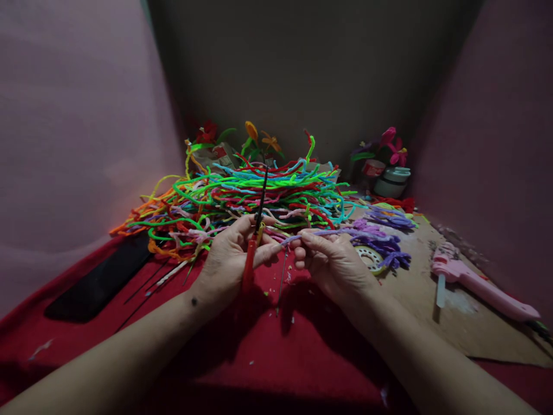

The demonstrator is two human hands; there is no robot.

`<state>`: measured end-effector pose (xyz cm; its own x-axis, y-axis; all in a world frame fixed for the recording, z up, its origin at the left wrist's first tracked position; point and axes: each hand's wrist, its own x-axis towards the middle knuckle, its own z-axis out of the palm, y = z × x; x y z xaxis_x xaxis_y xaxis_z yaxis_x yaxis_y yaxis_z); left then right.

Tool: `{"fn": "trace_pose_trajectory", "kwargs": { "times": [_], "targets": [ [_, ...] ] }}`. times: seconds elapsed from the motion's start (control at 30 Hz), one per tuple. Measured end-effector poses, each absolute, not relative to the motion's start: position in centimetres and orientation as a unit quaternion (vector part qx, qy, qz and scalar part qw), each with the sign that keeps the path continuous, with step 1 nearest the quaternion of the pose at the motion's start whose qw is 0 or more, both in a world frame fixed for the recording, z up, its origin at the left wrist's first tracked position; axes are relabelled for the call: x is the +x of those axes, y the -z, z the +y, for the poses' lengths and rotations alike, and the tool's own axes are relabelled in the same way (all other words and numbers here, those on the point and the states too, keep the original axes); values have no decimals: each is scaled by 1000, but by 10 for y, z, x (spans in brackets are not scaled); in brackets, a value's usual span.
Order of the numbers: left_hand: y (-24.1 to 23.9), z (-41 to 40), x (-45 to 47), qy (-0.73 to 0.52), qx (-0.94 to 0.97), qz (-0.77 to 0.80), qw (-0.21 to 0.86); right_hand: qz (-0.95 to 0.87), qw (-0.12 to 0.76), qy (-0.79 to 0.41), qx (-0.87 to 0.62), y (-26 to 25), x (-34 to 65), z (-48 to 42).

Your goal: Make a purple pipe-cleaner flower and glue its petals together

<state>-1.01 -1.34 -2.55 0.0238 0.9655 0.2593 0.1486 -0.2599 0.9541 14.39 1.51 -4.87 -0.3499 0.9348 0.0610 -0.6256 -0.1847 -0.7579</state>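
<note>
My left hand [231, 248] is closed around red-handled scissors [249, 265], whose dark blades point up and away. Its thumb and fingertips also pinch one end of a light purple pipe cleaner [291, 239]. A short way to the right, my right hand [332, 259] is closed on the same pipe cleaner, gripping it between thumb and forefinger. The piece runs between both hands, and past the right hand it stretches toward a bunch of purple pipe cleaners [380, 242]. Just beyond my hands lies a large heap of multicoloured pipe cleaners [259, 190].
A pink hot glue gun [479, 282] rests on a cardboard sheet [415, 311] at right, near a roll of tape [370, 259]. A black phone [95, 288] lies left on the red cloth [242, 357]. Pipe-cleaner flowers [395, 148] and a lidded jar [392, 181] stand behind.
</note>
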Motion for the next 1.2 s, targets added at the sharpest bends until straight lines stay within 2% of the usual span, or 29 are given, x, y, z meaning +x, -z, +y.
{"fn": "trace_pose_trajectory", "kwargs": {
  "times": [0.33,0.6,0.73,0.93,1.2],
  "targets": [
    [23,-12,-11,-496,585,466,441,-371,524,-738,-207,46,142,13],
    [18,-16,-7,-463,605,488,425,-382,536,-722,-213,45,142,14],
    [21,-8,-18,-423,667,506,345,-398,566,-677,-251,44,145,17],
    [33,3,-37,-284,803,514,102,-396,582,-642,-303,38,151,20],
    [40,3,-37,-218,853,471,46,-381,565,-668,-298,37,154,24]
  ]
}}
